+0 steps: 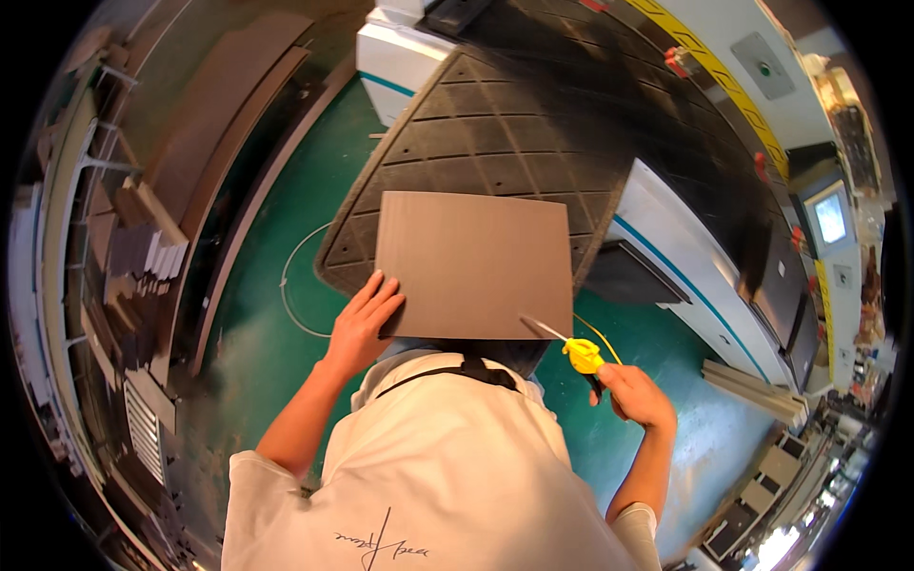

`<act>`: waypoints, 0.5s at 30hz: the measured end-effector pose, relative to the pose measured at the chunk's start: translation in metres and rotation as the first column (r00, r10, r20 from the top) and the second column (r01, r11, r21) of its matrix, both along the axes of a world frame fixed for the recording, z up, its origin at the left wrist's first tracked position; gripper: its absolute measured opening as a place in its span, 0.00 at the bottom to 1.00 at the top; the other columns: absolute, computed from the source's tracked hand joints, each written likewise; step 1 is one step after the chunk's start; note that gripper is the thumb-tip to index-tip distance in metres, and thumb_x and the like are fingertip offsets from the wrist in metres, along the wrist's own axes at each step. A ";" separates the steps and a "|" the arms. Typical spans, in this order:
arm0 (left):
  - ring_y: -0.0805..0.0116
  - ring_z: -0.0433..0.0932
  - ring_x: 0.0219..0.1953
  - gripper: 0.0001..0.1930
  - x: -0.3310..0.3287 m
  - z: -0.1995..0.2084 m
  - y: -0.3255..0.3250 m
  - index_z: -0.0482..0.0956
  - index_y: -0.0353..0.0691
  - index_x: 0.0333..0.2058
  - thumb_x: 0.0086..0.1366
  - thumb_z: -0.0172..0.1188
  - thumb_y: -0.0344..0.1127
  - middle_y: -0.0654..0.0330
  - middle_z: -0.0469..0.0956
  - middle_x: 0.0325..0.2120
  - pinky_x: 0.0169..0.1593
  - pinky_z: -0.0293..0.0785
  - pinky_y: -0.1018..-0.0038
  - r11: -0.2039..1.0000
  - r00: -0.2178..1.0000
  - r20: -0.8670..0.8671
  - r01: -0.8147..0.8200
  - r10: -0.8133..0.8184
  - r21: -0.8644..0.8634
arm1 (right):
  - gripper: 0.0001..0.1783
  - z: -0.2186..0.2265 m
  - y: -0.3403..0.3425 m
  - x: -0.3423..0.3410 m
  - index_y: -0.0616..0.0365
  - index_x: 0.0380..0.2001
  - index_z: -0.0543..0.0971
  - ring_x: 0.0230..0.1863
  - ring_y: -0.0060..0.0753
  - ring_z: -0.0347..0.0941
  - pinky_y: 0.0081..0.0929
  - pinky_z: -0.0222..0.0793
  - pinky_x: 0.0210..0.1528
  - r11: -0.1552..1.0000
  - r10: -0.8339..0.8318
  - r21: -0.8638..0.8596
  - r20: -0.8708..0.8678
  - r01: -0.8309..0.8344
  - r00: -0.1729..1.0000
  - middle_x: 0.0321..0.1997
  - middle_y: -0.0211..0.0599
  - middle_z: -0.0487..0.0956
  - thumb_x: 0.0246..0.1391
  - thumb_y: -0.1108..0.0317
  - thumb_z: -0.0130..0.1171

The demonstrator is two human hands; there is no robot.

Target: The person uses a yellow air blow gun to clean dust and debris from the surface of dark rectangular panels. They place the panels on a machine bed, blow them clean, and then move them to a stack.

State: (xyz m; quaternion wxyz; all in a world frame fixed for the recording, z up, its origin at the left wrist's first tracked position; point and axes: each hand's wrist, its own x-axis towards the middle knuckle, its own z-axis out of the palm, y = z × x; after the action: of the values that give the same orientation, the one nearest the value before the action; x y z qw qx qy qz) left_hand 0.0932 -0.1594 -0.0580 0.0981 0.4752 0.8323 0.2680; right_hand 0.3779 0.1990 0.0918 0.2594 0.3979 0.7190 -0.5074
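A flat brown rectangular panel (473, 266) lies on the dark ribbed machine bed (466, 133), its near edge close to my waist. My left hand (364, 324) rests at the panel's near left corner, with fingers stretched out flat on its surface; the thumb is hard to make out. In my right hand (632, 393), beyond the near right corner, is a yellow air blow gun (582, 356). My fingers are wrapped round its dark handle. Its thin metal nozzle (545, 328) points left over the panel's near right part. A thin yellow hose (600, 335) curves beside the gun.
White machine housings with a teal stripe (695, 285) flank the bed. A yellow-marked beam (724, 81) runs along the far right, near a small lit screen (829, 218). Boards (152, 233) are stacked at left; planks (757, 392) lie on the green floor (271, 285) at right.
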 end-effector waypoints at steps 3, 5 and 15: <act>0.50 0.67 0.73 0.37 -0.004 0.009 0.003 0.82 0.41 0.56 0.41 0.75 0.22 0.55 0.75 0.67 0.70 0.71 0.57 0.997 0.999 0.018 0.041 -0.040 -0.070 | 0.31 0.016 0.013 0.032 0.60 0.29 0.81 0.18 0.25 0.69 0.30 0.65 0.23 0.985 -0.078 0.160 0.049 0.069 0.996 0.22 0.30 0.78 0.75 0.45 0.45; 0.51 0.68 0.72 0.30 -0.007 0.013 0.004 0.82 0.41 0.54 0.48 0.75 0.26 0.55 0.75 0.66 0.72 0.67 0.53 0.988 0.996 0.030 0.089 -0.086 -0.130 | 0.30 0.028 0.013 0.047 0.61 0.30 0.82 0.23 0.31 0.74 0.34 0.70 0.31 0.964 -0.017 0.264 0.113 -0.014 0.993 0.24 0.35 0.80 0.75 0.47 0.46; 0.53 0.62 0.74 0.15 0.046 -0.029 0.199 0.86 0.46 0.44 0.60 0.73 0.43 0.54 0.72 0.66 0.77 0.52 0.45 0.811 0.812 0.052 0.574 -0.582 0.116 | 0.29 0.011 -0.027 0.068 0.59 0.32 0.83 0.32 0.35 0.77 0.34 0.71 0.40 0.986 -0.151 0.091 0.101 0.142 0.983 0.27 0.36 0.81 0.75 0.47 0.45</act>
State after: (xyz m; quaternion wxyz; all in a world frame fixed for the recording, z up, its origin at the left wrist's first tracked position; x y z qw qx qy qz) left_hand 0.1395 0.0397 -0.0874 0.1877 0.6979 0.6298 0.2848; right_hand 0.4460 0.1717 0.1027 0.2428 0.4869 0.6935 -0.4724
